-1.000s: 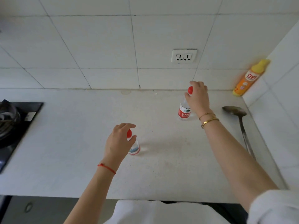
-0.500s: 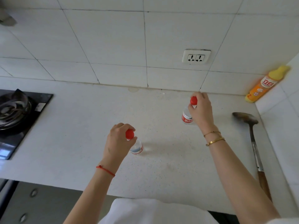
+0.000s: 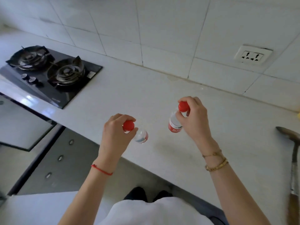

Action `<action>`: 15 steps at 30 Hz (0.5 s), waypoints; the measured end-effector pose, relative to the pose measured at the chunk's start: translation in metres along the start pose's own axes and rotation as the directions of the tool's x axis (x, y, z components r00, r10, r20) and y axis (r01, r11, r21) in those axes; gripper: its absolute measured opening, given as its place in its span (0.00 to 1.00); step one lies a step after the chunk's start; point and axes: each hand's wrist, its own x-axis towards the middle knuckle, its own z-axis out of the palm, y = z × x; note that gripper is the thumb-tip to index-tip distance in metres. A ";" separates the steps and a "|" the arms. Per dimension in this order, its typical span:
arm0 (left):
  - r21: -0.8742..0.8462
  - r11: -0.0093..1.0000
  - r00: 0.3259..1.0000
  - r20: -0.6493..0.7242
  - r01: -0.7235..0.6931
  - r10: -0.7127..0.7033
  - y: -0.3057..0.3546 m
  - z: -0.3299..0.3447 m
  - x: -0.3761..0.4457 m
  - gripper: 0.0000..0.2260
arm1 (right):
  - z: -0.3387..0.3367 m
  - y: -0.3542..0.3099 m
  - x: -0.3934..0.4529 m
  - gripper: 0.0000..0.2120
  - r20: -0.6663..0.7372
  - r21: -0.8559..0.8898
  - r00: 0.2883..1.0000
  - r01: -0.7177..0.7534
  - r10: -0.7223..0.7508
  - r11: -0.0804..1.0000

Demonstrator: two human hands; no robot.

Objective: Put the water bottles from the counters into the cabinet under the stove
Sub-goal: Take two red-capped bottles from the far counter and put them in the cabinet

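Note:
Two small clear water bottles with red caps and red labels hang over the white counter (image 3: 146, 95). My left hand (image 3: 113, 133) grips the neck of one water bottle (image 3: 141, 135) just under its cap. My right hand (image 3: 194, 120) holds the other water bottle (image 3: 174, 124) the same way, by the neck. Both bottles look lifted off the counter top. The black gas stove (image 3: 53, 73) lies at the left, and below it a cabinet door (image 3: 19, 125) appears swung open.
A metal ladle (image 3: 293, 153) lies along the counter's right side. A wall socket (image 3: 252, 56) sits on the tiled wall at upper right. Grey floor (image 3: 56, 159) shows beside the counter front at lower left.
Both hands have raised their bottles and drawn them nearer to me. My view has swung left, bringing the whole stove and the cabinet front into sight; the orange bottle has left the frame.

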 end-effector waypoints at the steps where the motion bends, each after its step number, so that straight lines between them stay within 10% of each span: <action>1: 0.009 1.000 1.000 -0.017 0.021 -0.021 -0.007 -0.012 -0.010 0.11 | 0.008 -0.013 -0.007 0.13 0.032 0.013 0.999 0.025 -0.026 1.000; 15: 0.032 0.937 0.895 -0.309 0.347 -0.321 -0.150 -0.184 -0.199 0.12 | 0.149 -0.204 -0.155 0.13 0.354 0.182 0.877 0.277 -0.325 0.944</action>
